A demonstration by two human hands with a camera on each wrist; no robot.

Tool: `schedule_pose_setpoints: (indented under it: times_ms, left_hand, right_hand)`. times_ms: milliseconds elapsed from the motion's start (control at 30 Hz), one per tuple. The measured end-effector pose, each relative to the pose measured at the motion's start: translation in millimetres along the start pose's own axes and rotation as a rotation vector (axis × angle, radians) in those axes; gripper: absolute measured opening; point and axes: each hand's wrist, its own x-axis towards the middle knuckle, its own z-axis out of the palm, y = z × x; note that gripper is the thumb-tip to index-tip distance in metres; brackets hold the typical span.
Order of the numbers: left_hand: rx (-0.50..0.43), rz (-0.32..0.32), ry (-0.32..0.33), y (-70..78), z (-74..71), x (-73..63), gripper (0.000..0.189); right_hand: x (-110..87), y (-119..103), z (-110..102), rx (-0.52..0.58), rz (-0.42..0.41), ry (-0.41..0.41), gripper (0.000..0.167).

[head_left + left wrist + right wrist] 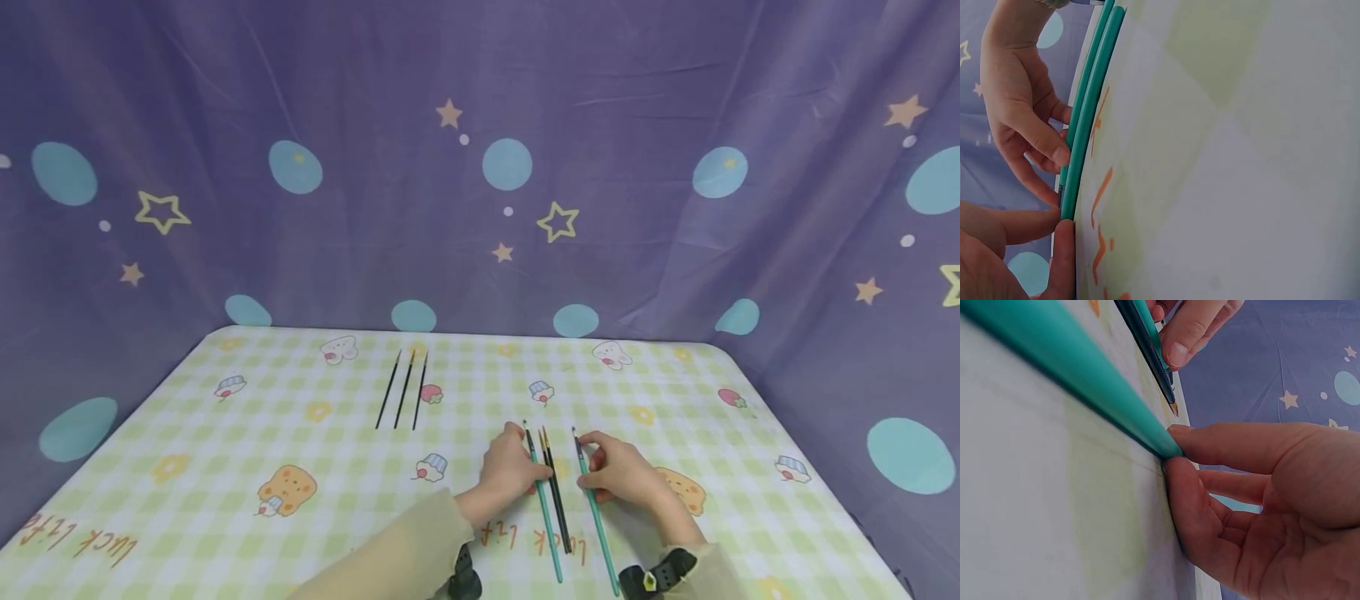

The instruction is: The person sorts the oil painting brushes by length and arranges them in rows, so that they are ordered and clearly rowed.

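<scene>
The left hand (pixel 506 462) pinches the left teal brush (pixel 546 517) between thumb and finger, near its tip. The right hand (pixel 622 473) pinches the right teal brush (pixel 601 530) in the same way, its other fingers curled in below. Both teal handles are smooth, round and glossy, with darker collars toward small tips. Between them lie two dark brushes (pixel 558 504), slim and straight, side by side just beside the left teal brush, their bristles golden brown and pointed. All four slant alike, tips toward the far edge. Pale, plain sleeves (pixel 390 550) cover the forearms, and black straps (pixel 465 575) circle the wrists.

Farther off, left of the hands, three thin brushes (pixel 404 392) lie in a spaced, nearly parallel row, dark and needle-like. Under everything spreads a flat cloth (pixel 360 517), green-and-white checked, printed with cupcakes, flowers, toast and orange lettering. Behind hangs a softly creased purple curtain (pixel 375 233) with blue ovals and stars.
</scene>
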Motion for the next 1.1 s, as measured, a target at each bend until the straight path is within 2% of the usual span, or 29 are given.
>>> schedule_pose_setpoints:
  times_ms: [300, 867, 1100]
  left_hand:
    - [0.023, -0.014, -0.013, -1.8, 0.9, 1.4, 0.056]
    - [0.033, -0.050, 0.007, 4.3, 0.7, 2.4, 0.050]
    - [0.029, -0.101, -0.018, 9.1, -2.6, 3.1, 0.047]
  right_hand:
    - [0.1, 0, 1, -0.008, -0.004, 0.006, 0.054]
    - [0.0, -2, -1, -0.007, 0.000, 0.001, 0.055]
    - [-0.4, -1, -1, -0.007, 0.000, 0.001, 0.055]
